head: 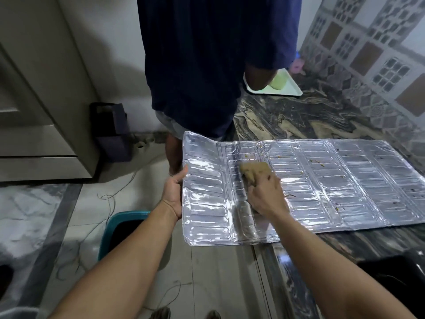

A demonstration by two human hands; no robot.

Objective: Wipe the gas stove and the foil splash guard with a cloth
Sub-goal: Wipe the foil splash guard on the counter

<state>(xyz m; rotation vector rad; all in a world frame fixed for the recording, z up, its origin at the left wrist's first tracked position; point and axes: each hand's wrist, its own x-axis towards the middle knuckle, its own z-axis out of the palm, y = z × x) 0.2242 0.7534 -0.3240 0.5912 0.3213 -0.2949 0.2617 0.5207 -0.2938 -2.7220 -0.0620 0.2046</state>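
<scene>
From the head camera: the foil splash guard [322,180] lies flat on the marbled counter [299,116], its left panel hanging over the edge; the left hand [173,194] pinches that free edge, thumb on top, fingers hidden beneath; the right hand [266,196] presses a tan cloth [254,172] onto the foil, fingers curled over it; the sheet looks light, thin and easily creased, so steadying it at the rim seems wise; specks dot the right panels.

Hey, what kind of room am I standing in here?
Most likely a home kitchen. A dark marbled stone counter runs along a patterned tiled wall, and a foil splash guard lies on it, flecked with food bits, while the right hand wipes it with a cloth.
</scene>
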